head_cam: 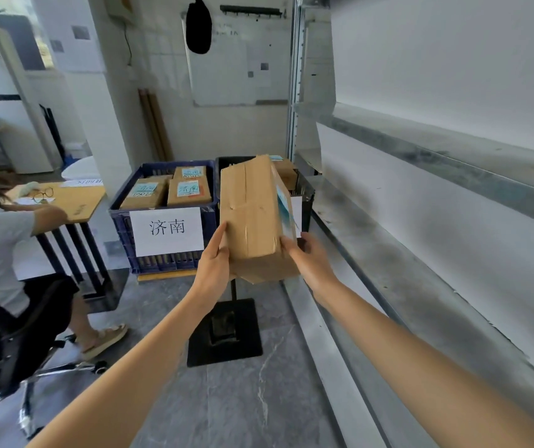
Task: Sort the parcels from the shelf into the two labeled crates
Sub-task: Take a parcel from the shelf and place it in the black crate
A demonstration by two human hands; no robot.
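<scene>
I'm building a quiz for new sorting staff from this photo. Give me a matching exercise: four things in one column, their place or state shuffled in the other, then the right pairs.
Things
1. parcel
2. blue crate
3. black crate
4. eyeglasses

Place or state
A. lies on the wooden desk
B. holds labelled boxes, white sign on its front
C. partly hidden behind the parcel
D. held between the left hand and the right hand

Pairs: 1-D, 2-B, 3-C, 4-A
</scene>
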